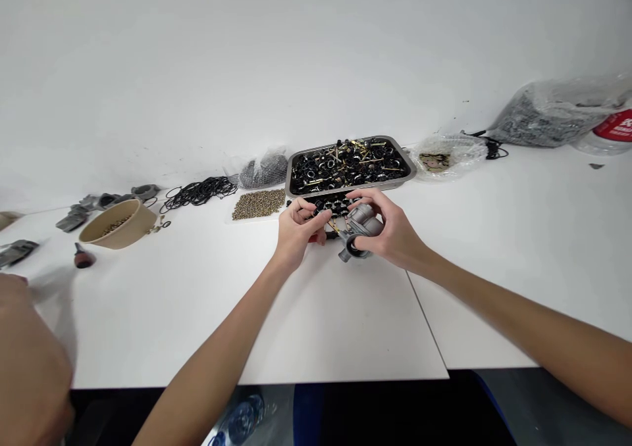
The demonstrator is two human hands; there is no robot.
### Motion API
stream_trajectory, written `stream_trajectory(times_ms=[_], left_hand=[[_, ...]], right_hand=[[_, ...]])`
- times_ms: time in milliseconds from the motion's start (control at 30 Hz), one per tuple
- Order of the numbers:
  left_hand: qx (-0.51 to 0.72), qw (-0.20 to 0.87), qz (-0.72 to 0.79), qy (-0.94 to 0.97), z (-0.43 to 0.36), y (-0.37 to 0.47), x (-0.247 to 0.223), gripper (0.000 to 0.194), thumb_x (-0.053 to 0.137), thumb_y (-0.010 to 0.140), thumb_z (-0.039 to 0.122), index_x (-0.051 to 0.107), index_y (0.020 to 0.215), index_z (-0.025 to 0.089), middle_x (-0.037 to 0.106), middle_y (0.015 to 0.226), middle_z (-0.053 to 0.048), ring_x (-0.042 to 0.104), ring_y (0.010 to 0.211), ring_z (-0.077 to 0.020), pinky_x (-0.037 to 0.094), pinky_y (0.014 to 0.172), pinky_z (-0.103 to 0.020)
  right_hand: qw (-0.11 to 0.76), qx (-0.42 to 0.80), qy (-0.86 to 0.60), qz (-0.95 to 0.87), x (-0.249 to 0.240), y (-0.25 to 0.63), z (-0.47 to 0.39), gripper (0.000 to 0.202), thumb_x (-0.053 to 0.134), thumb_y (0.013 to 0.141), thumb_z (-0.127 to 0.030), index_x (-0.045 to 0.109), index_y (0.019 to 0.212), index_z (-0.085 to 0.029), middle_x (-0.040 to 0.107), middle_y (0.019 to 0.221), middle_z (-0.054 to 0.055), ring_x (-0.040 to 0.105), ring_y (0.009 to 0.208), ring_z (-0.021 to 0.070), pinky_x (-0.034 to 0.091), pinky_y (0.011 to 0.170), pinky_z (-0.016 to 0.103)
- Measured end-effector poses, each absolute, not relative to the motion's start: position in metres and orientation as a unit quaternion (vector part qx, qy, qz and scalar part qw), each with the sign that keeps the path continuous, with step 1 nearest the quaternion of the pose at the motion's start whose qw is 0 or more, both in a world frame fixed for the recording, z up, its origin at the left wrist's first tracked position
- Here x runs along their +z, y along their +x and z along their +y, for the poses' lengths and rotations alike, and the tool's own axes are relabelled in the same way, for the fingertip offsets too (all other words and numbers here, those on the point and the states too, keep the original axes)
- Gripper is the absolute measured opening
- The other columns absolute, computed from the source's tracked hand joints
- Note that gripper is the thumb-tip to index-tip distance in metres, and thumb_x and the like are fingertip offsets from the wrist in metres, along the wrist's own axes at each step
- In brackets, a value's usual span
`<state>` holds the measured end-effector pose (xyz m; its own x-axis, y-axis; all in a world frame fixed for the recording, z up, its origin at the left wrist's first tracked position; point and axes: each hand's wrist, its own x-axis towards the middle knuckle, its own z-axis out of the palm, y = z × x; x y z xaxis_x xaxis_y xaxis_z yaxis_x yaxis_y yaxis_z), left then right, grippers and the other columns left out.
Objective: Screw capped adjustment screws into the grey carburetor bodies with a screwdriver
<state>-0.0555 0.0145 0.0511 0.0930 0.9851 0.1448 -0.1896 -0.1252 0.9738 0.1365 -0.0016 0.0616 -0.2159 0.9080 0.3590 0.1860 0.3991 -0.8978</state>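
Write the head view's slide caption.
Right hand holding a grey carburetor, left hand beside it, before a parts-filled metal tray.

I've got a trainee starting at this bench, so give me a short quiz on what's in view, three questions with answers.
1. Which of the person's own hands is wrapped around the grey part?
2. True or false: the tan bowl stands to the left of the metal tray.
3. Which is nearest the right end of the metal tray? A, the tan bowl; B, a clear plastic bag; C, the brass-coloured pieces.

Key: 1, the right hand; 2, true; 3, B.
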Motion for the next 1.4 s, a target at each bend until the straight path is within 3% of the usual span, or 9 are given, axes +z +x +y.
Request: stream_trajectory(times_ms=[233, 533, 967, 1167, 1400], left_hand=[[0.541, 0.538, 0.392, 0.515, 0.0132, -0.0549, 0.0535, 0.041, 0.079, 0.075, 0.033, 0.042, 0.086, 0.022, 0.054, 0.051, 0.008, 0.049, 0.035, -0.0125, 0.035, 0.036, -0.022], [0.53, 0.544, 0.397, 0.516, 0.0119, -0.0547, 0.056, 0.041, 0.079, 0.074, 0.034, 0.043, 0.088, 0.022, 0.056, 0.054, 0.007, 0.052, 0.036, -0.013, 0.034, 0.037, -0.021], [0.515, 0.548, 0.4, 0.525, 0.0102, -0.054, 0.0579, 0.04, 0.076, 0.076, 0.039, 0.044, 0.094, 0.023, 0.057, 0.054, 0.007, 0.05, 0.037, -0.0125, 0.041, 0.04, -0.023], [0.509, 0.556, 0.396, 0.524, 0.0098, -0.0553, 0.0585, 0.036, 0.073, 0.078, 0.038, 0.046, 0.095, 0.022, 0.058, 0.055, 0.006, 0.051, 0.037, -0.0134, 0.041, 0.04, -0.024], [0.5, 0.568, 0.389, 0.525, 0.0094, -0.0558, 0.0593, 0.036, 0.072, 0.079, 0.035, 0.046, 0.098, 0.022, 0.063, 0.062, 0.002, 0.059, 0.043, -0.0178, 0.049, 0.043, -0.03]], right_hand=[[0.49, 0.328, -0.406, -0.698, 0.059, 0.1346, -0.0023, 0.06, 0.066, 0.058, -0.011, 0.058, 0.117, -0.021, 0.062, 0.108, 0.006, 0.059, 0.1, 0.0236, 0.045, 0.089, 0.037], [0.488, 0.312, -0.417, -0.7, 0.0572, 0.1338, -0.0021, 0.056, 0.066, 0.059, -0.013, 0.057, 0.114, -0.022, 0.059, 0.102, 0.005, 0.058, 0.096, 0.0228, 0.046, 0.084, 0.035], [0.499, 0.31, -0.419, -0.693, 0.0568, 0.1334, -0.0023, 0.054, 0.067, 0.06, -0.013, 0.057, 0.113, -0.022, 0.057, 0.104, 0.005, 0.056, 0.09, 0.02, 0.045, 0.083, 0.034], [0.499, 0.308, -0.418, -0.694, 0.057, 0.1332, -0.0026, 0.053, 0.066, 0.06, -0.013, 0.057, 0.112, -0.022, 0.058, 0.106, 0.005, 0.057, 0.096, 0.0218, 0.045, 0.085, 0.035], [0.499, 0.314, -0.417, -0.691, 0.0562, 0.1337, -0.002, 0.053, 0.066, 0.061, -0.012, 0.057, 0.112, -0.023, 0.057, 0.106, 0.005, 0.057, 0.095, 0.0216, 0.046, 0.083, 0.034]])
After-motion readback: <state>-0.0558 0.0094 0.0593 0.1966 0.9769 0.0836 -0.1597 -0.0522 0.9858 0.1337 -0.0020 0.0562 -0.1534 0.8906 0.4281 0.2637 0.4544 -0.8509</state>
